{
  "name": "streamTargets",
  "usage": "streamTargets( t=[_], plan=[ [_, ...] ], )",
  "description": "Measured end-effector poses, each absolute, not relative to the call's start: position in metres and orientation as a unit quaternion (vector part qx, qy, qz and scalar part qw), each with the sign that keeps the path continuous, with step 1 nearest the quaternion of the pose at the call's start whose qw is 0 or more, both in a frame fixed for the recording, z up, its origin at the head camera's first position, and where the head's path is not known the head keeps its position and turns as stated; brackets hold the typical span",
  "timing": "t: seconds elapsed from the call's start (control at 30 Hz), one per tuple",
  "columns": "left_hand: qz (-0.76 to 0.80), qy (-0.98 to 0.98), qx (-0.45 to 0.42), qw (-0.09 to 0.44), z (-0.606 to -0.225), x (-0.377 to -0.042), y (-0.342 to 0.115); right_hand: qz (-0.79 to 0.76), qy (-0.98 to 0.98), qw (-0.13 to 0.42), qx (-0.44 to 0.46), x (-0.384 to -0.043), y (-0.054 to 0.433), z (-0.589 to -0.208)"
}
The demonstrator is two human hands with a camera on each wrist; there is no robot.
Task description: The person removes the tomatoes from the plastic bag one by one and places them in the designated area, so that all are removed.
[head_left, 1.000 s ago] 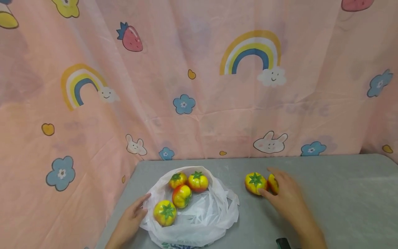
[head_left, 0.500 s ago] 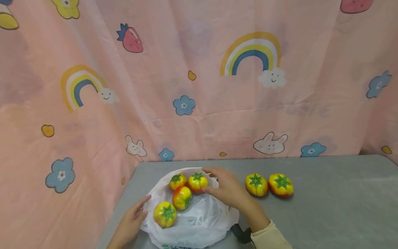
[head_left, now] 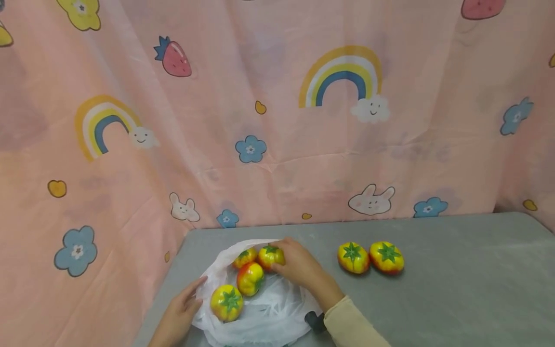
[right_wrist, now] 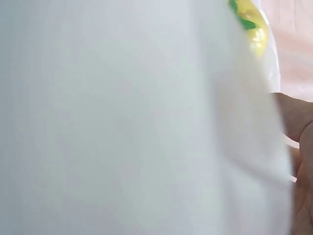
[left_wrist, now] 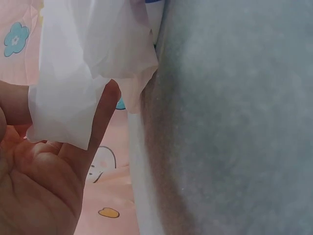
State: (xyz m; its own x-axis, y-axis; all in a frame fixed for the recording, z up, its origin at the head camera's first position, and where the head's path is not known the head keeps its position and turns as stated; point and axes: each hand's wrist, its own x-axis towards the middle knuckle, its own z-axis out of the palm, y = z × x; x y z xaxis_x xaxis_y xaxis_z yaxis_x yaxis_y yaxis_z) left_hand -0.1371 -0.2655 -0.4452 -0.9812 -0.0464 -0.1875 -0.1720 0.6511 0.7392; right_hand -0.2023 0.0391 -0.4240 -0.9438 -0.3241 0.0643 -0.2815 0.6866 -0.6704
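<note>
A white plastic bag (head_left: 269, 320) lies with its mouth wide on the grey table. Inside are several glossy yellow-red fruits with green star-shaped tops, tomato-like, such as the front one (head_left: 227, 303). My left hand (head_left: 178, 313) holds the bag's left rim; in the left wrist view, white plastic (left_wrist: 68, 78) hangs between thumb and fingers. At the right rim, my right hand (head_left: 299, 265) grips the plastic beside the back-right fruit (head_left: 270, 257), partly covering it. Close white plastic (right_wrist: 122, 122) fills most of the right wrist view and hides part of that hand.
Two more such fruits, a left one (head_left: 353, 258) and a right one (head_left: 387, 258), sit side by side on the grey table (head_left: 455, 289), right of the bag. A pink patterned curtain (head_left: 282, 183) hangs behind the table.
My right hand has come left from the two fruits on the table to the bag's right rim, which has drawn inward. The left hand stays at the left rim. The head view has shifted slightly.
</note>
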Motion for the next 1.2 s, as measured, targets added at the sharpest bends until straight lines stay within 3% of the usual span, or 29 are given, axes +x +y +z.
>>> streamTargets(
  t=[0.6,1.2],
  plan=[
    [0.423,0.9,-0.064,0.083,-0.445,-0.139,-0.264,-0.393,0.906,-0.001,-0.156,-0.195,0.038,-0.445],
    [0.406,0.908,-0.055,0.083,-0.446,-0.139,-0.266,-0.366,0.914,0.047,-0.166,-0.181,0.048,-0.445]
  ],
)
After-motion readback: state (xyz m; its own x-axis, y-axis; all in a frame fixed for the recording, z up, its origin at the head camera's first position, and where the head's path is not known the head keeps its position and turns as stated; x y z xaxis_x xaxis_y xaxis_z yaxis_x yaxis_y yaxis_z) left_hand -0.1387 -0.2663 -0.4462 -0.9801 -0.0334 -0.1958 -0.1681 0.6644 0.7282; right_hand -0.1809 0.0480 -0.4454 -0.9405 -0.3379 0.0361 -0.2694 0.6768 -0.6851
